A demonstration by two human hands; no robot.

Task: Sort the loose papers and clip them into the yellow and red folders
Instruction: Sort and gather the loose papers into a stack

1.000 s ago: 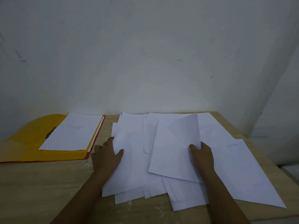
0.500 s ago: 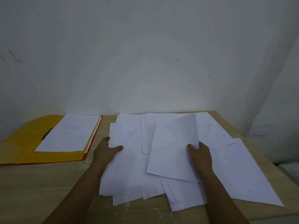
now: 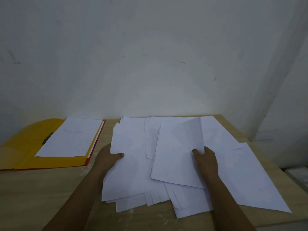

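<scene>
A spread of loose white papers (image 3: 133,172) covers the middle and right of the wooden table. My left hand (image 3: 108,157) grips the left edge of the pile, thumb on top, fingers beneath. My right hand (image 3: 205,158) pinches the right edge of the top sheet (image 3: 178,152), which curls upward. At the left lies the open yellow folder (image 3: 25,147) with a white sheet (image 3: 70,139) in it beside a dark clip (image 3: 47,138). The red folder (image 3: 93,150) shows only as a thin edge under the yellow one.
The wooden table (image 3: 41,189) butts against a white wall at the back. Its right edge runs diagonally near the outermost sheet (image 3: 250,177). A pale object (image 3: 298,174) sits off the table at the far right.
My left hand slid under the pile's left edge and now grips it, lifting it slightly. My right hand keeps its hold on the top sheet.
</scene>
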